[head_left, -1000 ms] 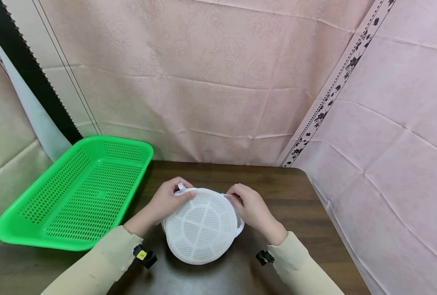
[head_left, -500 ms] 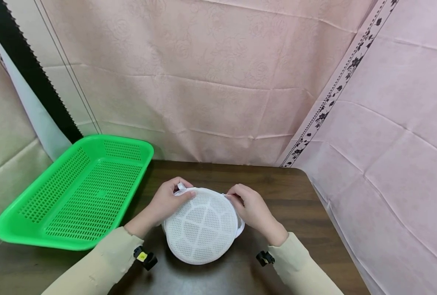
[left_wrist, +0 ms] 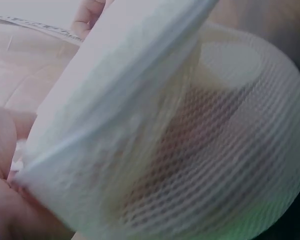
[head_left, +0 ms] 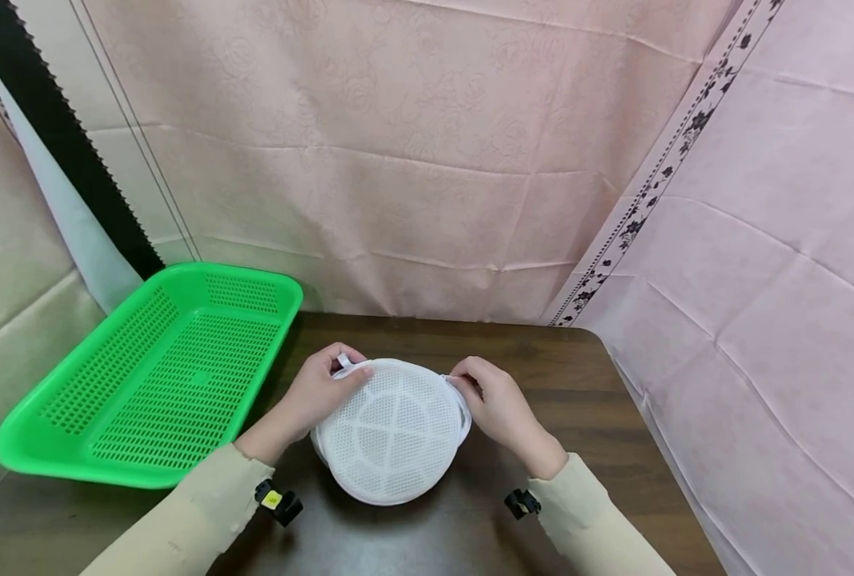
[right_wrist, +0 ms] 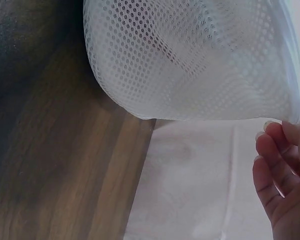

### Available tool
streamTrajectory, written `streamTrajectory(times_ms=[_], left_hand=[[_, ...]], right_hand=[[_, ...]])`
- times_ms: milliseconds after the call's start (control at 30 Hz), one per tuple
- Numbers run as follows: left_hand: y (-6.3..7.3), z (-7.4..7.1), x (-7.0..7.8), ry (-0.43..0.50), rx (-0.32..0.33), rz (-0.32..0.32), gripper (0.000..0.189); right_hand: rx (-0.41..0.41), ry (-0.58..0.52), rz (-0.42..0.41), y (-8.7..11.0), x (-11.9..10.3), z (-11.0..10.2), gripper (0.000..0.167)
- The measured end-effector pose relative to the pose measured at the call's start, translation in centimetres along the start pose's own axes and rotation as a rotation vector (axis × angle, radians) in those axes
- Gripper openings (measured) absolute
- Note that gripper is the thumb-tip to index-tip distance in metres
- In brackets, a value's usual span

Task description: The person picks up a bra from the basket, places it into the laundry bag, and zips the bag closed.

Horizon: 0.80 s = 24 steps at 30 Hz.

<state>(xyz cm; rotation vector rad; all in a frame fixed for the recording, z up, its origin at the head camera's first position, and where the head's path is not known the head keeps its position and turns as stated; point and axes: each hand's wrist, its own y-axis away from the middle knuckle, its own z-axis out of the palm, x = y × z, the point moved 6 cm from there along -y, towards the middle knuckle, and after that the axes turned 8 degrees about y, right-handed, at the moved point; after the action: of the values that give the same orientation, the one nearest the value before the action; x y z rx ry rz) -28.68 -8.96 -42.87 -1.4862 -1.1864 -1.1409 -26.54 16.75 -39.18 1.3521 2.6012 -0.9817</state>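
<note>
A white mesh laundry bag (head_left: pixel 390 432) with a round end panel is held over the table between both hands. At its upper left edge my left hand (head_left: pixel 323 390) grips the rim, thumb on the front panel, beside a small white fabric tab (head_left: pixel 344 361). My right hand (head_left: pixel 495 402) pinches the rim at the upper right between thumb and fingertips; in the right wrist view the other fingers of that hand (right_wrist: pixel 280 175) are bent below the edge. Seen from the left wrist, the mesh bag (left_wrist: pixel 230 150) is hollow and see-through, with a raised seam across it.
A green perforated plastic basket (head_left: pixel 199 378) stands left of the hands on the dark wooden table (head_left: pixel 542 360). Pale pink cloth (head_left: pixel 412 200) hangs behind the table and at its sides. A small black camera is worn on each wrist.
My left hand has moved slightly left and my right hand slightly right, spreading the rim. The bag's front panel has risen a little, and the white band at its right edge has drawn in closer.
</note>
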Motion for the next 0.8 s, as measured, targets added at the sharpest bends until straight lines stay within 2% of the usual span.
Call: streamTrajectory(times_ms=[133,233,433,600,700,800], left_hand=[[-0.2,0.2,0.8,-0.063,-0.074,0.061,0.027],[-0.5,0.6,1.3,-0.107,-0.113,0.085,0.029],[-0.7,1.8,2.2,-0.186,-0.139,0.122,0.026],[-0.6,2.7,2.5,-0.283,-0.147,0.100,0.028],[-0.5,3.0,2.4,-0.303,-0.152,0.081,0.024],[-0.5,3.2,2.3,-0.299,-0.150,0.091,0.017]], right_hand=[[0.010,-0.017,0.046,-0.1,0.2,0.1,0.006],[0.001,-0.033,0.071,-0.2,0.2,0.3,0.008],[-0.028,-0.059,0.087,-0.2,-0.2,0.4,0.009],[-0.058,-0.078,0.098,-0.1,-0.5,0.6,0.008],[-0.071,-0.089,0.093,0.0,-0.5,0.7,0.007],[-0.085,-0.090,0.082,0.1,-0.6,0.8,0.007]])
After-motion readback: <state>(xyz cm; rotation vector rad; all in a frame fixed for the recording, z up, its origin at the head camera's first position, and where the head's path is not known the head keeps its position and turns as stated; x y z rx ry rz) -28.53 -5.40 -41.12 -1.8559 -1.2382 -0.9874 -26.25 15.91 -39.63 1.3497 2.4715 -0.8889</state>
